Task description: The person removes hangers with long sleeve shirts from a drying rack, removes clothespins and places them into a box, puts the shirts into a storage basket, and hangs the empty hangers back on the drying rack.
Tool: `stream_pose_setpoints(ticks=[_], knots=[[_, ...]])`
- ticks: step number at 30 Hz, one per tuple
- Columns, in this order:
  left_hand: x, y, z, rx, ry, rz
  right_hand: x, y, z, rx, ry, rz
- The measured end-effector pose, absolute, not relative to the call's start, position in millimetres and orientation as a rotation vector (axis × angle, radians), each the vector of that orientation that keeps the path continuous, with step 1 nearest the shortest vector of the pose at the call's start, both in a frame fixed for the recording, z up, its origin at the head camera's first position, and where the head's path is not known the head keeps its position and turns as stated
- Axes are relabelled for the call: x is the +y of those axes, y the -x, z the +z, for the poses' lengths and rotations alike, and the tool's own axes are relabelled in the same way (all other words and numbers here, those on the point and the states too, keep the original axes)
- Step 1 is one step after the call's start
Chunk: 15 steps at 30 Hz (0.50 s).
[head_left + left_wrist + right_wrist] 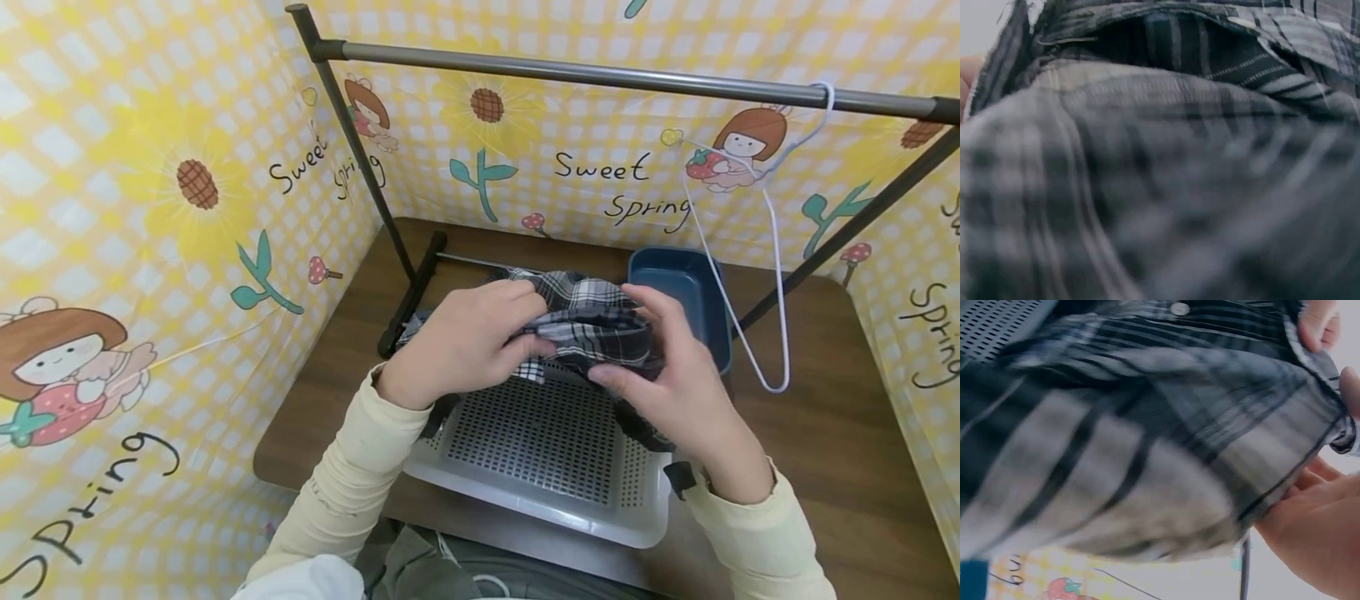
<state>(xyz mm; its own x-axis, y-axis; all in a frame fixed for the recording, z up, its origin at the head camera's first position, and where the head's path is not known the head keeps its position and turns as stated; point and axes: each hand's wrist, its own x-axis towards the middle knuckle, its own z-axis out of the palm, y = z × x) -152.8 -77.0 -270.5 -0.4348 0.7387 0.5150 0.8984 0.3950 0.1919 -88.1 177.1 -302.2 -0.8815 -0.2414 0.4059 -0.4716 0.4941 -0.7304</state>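
A black, white and grey plaid shirt (pixel 592 321) hangs bunched between both hands, above the far part of a light perforated basket. My left hand (pixel 480 333) grips its left side, with thumb and curled fingers around a fold. At the right end, my right hand (pixel 675 367) holds the cloth between thumb and fingers. Blurred folds of the shirt (pixel 1166 125) fill the left wrist view, with a dark opening near the top. A white button (pixel 1179 309) shows on the shirt in the right wrist view.
The basket (pixel 536 508) stands near the table's front edge. A blue tub (pixel 716 333) sits behind on the right. Overhead runs a metal rack bar (pixel 562 71), with a white hanger (pixel 780 308) hooked at its right. Printed curtains surround the brown table (pixel 825 442).
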Motion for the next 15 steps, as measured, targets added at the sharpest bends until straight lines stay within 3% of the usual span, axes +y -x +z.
stream_pose_setpoints(ticks=[15], knots=[[-75, 190, -233, -2.061, 1.372, -0.832, 153, 160, -383, -2.838, -0.772, 1.309]])
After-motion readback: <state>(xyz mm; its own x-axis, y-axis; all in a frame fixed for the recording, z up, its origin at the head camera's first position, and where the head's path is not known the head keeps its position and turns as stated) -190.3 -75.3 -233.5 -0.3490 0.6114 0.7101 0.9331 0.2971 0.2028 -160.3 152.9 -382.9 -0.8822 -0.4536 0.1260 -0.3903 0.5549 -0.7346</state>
